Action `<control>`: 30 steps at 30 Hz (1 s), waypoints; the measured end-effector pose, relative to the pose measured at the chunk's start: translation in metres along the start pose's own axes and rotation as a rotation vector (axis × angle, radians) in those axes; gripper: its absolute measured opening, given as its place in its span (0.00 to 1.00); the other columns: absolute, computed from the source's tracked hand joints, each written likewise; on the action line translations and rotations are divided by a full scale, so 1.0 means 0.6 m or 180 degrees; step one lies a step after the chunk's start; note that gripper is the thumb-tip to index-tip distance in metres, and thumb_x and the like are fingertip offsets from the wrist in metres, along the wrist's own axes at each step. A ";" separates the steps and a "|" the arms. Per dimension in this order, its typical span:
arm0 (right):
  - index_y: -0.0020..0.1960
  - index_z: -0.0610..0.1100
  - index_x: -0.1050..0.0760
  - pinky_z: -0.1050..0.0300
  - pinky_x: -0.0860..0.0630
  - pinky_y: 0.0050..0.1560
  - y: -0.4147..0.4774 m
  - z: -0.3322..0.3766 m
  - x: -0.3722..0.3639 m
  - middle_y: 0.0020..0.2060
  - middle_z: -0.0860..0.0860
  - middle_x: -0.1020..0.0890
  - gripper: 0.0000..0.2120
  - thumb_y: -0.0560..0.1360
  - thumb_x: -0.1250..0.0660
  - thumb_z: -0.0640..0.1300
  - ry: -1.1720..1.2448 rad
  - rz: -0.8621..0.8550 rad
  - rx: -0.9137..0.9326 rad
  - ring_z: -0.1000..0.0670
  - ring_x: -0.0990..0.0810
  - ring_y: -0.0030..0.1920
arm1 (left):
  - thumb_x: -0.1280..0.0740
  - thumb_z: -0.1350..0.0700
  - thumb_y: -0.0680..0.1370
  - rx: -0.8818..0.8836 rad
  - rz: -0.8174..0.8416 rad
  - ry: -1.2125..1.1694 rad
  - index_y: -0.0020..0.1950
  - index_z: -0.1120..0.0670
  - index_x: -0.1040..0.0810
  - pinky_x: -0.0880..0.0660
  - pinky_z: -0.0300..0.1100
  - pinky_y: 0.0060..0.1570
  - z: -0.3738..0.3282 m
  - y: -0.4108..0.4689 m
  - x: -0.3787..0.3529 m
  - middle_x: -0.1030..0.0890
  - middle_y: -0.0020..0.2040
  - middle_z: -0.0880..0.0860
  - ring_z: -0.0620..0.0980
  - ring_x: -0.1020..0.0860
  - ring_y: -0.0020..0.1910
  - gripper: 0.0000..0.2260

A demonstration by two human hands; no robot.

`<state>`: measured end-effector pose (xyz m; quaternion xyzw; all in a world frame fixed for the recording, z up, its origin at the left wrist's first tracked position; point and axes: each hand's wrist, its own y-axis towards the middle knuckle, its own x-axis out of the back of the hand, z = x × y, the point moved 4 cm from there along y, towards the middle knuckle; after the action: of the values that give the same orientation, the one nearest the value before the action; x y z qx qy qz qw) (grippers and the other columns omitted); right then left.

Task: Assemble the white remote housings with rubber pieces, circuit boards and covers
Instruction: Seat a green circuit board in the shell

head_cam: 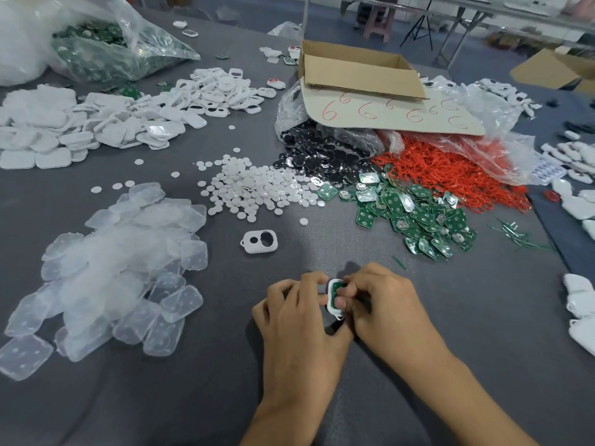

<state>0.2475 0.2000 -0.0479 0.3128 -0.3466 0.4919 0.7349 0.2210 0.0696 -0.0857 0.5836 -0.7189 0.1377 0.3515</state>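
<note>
Both our hands curl round one housing (331,299): left hand (299,320) at its 9 o'clock, right hand (386,304) at 3, thumb on the green board (338,289) inside. Its long axis runs 12 to 6. We judge a cover comes next; the covers (53,157) lie at 10 o'clock, nearer the left hand.

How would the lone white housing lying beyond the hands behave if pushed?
Probably slides rather than rolls: the white housing lies flat on the grey table. Likely light and stiff, being a thin moulded shell with two open holes. Its small loop could snag a fingertip.
</note>
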 end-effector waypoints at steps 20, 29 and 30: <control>0.43 0.51 0.14 0.61 0.21 0.56 -0.024 -0.027 0.000 0.47 0.60 0.16 0.11 0.67 0.20 0.37 0.0697 -0.0465 -0.0077 0.62 0.17 0.51 | 0.30 0.38 0.69 -0.0044 0.0007 0.0202 0.56 0.39 0.27 0.34 0.49 0.57 -0.008 -0.001 0.004 0.25 0.46 0.37 0.45 0.29 0.56 0.17; 0.44 0.52 0.14 0.55 0.19 0.54 -0.019 -0.024 0.001 0.46 0.61 0.17 0.12 0.67 0.20 0.37 0.0663 -0.0398 0.0015 0.60 0.17 0.49 | 0.36 0.35 0.70 0.0042 0.0182 0.0395 0.60 0.40 0.23 0.36 0.48 0.58 -0.007 0.003 0.001 0.22 0.51 0.38 0.47 0.29 0.58 0.20; 0.43 0.52 0.14 0.55 0.18 0.54 -0.019 -0.024 0.001 0.46 0.62 0.17 0.12 0.67 0.20 0.37 0.0676 -0.0405 0.0027 0.60 0.17 0.49 | 0.36 0.36 0.70 0.0046 0.0172 0.0384 0.60 0.40 0.23 0.36 0.48 0.57 -0.007 0.003 0.002 0.22 0.50 0.38 0.47 0.29 0.58 0.20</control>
<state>0.2610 0.2083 -0.0568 0.2834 -0.2442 0.4760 0.7959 0.2206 0.0719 -0.0815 0.5571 -0.7109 0.1873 0.3862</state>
